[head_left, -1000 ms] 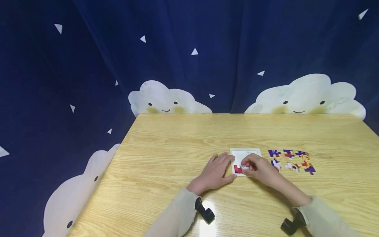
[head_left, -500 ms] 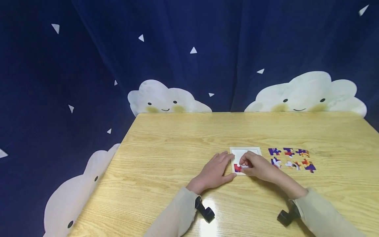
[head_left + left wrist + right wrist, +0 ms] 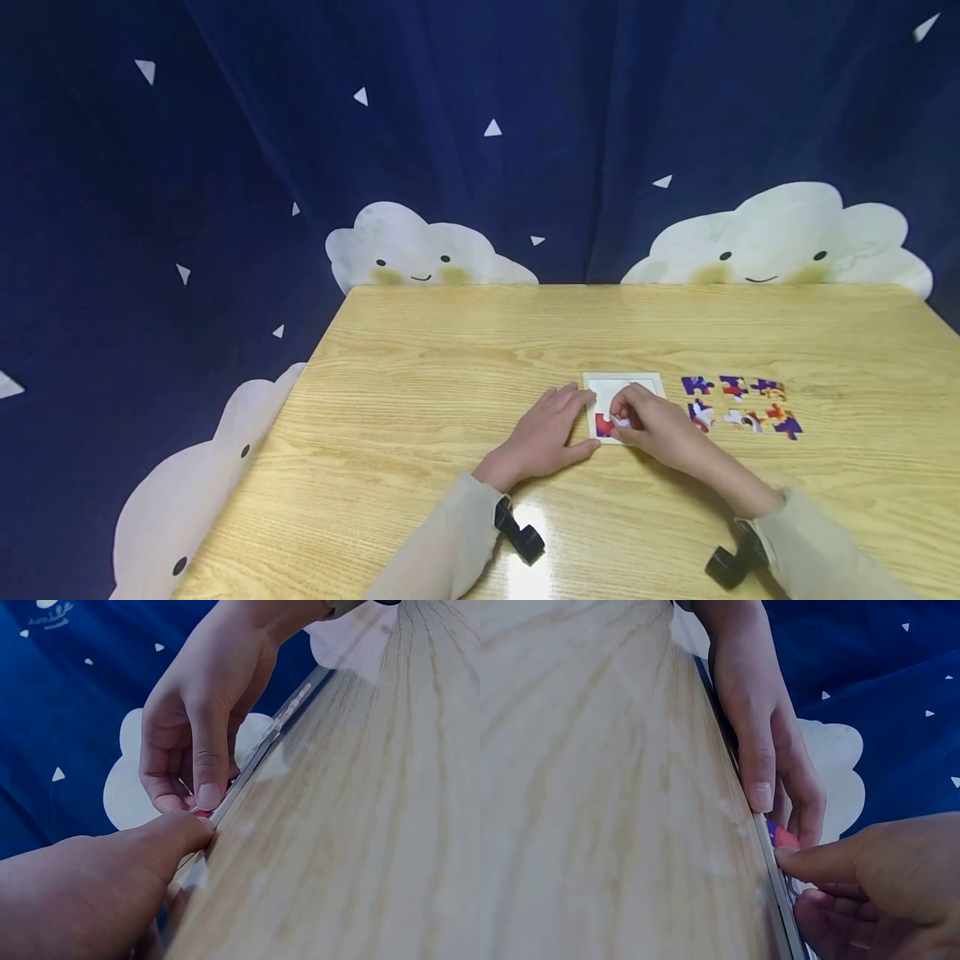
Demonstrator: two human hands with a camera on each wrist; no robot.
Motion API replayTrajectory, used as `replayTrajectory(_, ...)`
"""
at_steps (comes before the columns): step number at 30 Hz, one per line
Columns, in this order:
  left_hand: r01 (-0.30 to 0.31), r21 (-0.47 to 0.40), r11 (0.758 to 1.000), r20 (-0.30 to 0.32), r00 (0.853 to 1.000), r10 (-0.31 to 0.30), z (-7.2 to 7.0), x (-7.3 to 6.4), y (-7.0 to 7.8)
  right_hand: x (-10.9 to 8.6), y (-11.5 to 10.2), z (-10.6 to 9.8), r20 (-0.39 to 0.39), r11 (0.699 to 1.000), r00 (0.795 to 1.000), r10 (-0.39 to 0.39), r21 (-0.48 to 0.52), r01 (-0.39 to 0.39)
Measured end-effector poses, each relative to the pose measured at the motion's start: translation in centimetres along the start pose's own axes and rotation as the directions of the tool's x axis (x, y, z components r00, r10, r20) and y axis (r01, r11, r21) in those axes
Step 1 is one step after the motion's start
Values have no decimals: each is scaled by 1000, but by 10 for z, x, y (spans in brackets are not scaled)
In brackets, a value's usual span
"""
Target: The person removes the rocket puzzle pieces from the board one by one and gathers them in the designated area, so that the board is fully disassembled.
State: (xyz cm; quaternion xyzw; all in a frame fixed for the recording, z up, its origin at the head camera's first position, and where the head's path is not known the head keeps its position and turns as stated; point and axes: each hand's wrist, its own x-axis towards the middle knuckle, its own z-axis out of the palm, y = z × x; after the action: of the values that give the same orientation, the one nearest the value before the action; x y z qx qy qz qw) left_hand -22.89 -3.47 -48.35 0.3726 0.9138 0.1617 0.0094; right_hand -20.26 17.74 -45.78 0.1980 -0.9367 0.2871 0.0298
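Observation:
A small white puzzle tray (image 3: 606, 390) lies on the wooden table. In its near left corner sits a red and purple puzzle piece (image 3: 603, 425). My left hand (image 3: 542, 433) rests along the tray's left side, fingertips on the upper part and thumb at the near corner. Fingers bent, my right hand (image 3: 663, 427) pinches a mostly white puzzle piece (image 3: 621, 422) over the tray, just right of the red one. Fingers hide much of that piece. In the right wrist view, the right thumb (image 3: 817, 862) is beside the red piece (image 3: 785, 838), low over the tray.
Several loose puzzle pieces (image 3: 733, 386) lie in two rows to the right of the tray, the nearest close to the right hand. The wooden table (image 3: 420, 358) ends at a dark blue curtain (image 3: 450, 75) with cloud faces. Each wrist wears a black camera mount (image 3: 520, 533).
My right hand stays over the near part of the tray with only small shifts of fingers and wrist. My left hand keeps its place. The loose pieces lie as before.

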Motion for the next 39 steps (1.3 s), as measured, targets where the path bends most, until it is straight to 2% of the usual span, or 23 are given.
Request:
replayTrajectory(7, 4, -6, 1000, 5, 1000, -4, -1, 0, 1, -4, -4, 4, -96, 996, 995, -41, -89, 32)
replayTrajectory(15, -2, -1, 1000, 0, 1000, 2, 0, 0, 1, -7, -2, 6, -111, 997, 993, -41, -77, 32)
replayTrajectory(26, -18, 2, 1000, -19, 1000, 18, -1, -1, 0, -10, 2, 11, -150, 998, 988, -34, 44, 41)
replayTrajectory(30, -20, -1, 1000, -22, 1000, 20, -2, -1, 1, -12, 2, 11, -172, 993, 982, -71, 81, 86)
replayTrajectory(35, -19, 7, 1000, -24, 1000, 19, -3, -1, 1, -15, 3, 13, -228, 982, 965, -130, 104, 157)
replayTrajectory(39, -20, 11, 1000, -25, 999, 20, -2, -1, 1, -17, 5, 15, -244, 978, 964, -107, 151, 147)
